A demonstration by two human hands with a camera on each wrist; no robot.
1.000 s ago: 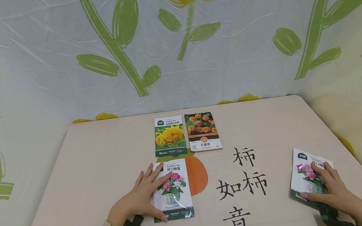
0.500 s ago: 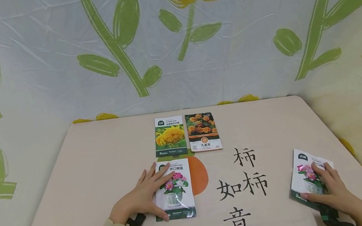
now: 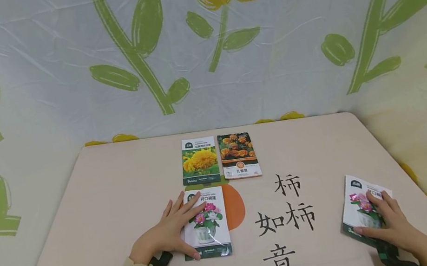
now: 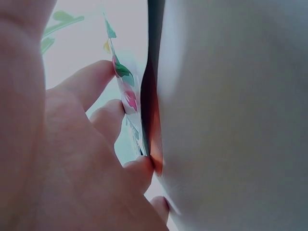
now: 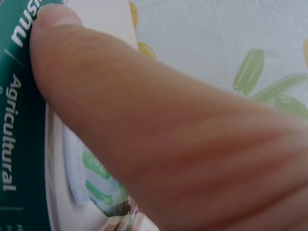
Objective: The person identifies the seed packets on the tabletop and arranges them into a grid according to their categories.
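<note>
My left hand [image 3: 167, 235] rests spread on a white seed packet [image 3: 212, 225] with a green bottom band and pink and white flowers in a pot. Its fingertips lie on the packet's left part and the thumb on the lower band. In the left wrist view those fingers [image 4: 101, 82] touch the packet's face. Farther right, my right hand [image 3: 393, 220] grips a like seed packet [image 3: 356, 203], which lies turned at an angle. Thumb and fingers span it, hiding its right side; the right wrist view shows the thumb [image 5: 96, 67] across its green band.
Two more seed packets, one with a yellow flower [image 3: 199, 161] and one with orange flowers [image 3: 239, 154], lie side by side beyond the left hand. The pale tabletop [image 3: 304, 146] bears black characters [image 3: 283, 262] and an orange print. A flower-patterned curtain [image 3: 271, 71] hangs behind.
The left hand has slid its seed packet slightly to the right, most of it in the first half second. The right hand and its packet have stayed in place.
</note>
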